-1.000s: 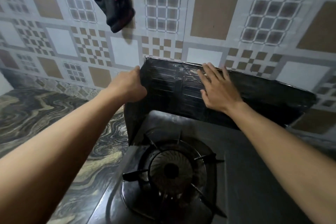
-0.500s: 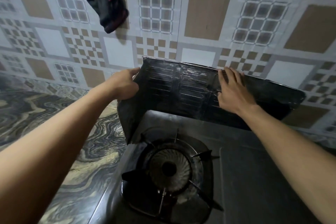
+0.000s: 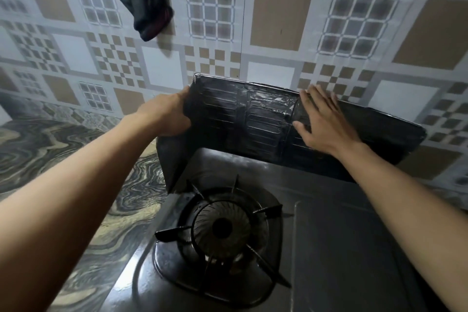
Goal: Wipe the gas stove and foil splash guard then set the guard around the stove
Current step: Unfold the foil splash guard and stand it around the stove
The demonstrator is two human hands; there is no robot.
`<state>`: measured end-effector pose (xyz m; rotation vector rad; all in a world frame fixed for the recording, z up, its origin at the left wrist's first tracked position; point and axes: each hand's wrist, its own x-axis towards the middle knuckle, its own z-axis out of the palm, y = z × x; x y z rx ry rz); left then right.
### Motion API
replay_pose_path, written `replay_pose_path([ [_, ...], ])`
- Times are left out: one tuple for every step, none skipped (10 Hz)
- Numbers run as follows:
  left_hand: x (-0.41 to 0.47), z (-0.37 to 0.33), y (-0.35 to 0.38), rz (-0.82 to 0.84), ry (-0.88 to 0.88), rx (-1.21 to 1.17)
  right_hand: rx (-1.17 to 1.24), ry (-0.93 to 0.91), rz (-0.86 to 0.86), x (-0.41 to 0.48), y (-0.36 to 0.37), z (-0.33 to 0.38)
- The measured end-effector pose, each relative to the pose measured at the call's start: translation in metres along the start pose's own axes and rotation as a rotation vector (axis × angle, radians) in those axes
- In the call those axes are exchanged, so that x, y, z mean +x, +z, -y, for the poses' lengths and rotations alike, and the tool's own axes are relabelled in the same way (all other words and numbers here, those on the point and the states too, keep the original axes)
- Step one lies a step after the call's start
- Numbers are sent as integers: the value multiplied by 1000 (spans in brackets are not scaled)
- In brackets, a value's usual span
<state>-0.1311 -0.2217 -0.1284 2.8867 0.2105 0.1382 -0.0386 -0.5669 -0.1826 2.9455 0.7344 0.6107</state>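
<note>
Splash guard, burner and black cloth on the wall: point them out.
splash guard (image 3: 253,119), head view, embossed middle panel.
burner (image 3: 215,213), head view, ribbed round cap.
black cloth (image 3: 144,5), head view, middle of the bundle.

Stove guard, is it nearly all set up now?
Nearly. Wiping looks finished: neither hand holds anything for wiping, and a dark cloth hangs on the wall. The guard stands behind the stove, its left flap bent forward. The left hand grips that corner; the right hand presses flat on the back. Left to do: the right end looks unfolded.

We've got the guard (image 3: 253,119) along the stove's (image 3: 329,248) back and left, wall (image 3: 278,18) behind, cloth (image 3: 144,5) up left.
</note>
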Motion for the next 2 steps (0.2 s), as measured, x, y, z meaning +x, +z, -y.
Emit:
replay_pose_path([
  [-8,-2,2,-25,31,32,75,32,-40,-7,-11,4],
  [-18,-4,-1,-76,43,73,113,78,-61,-17,-29,9],
])
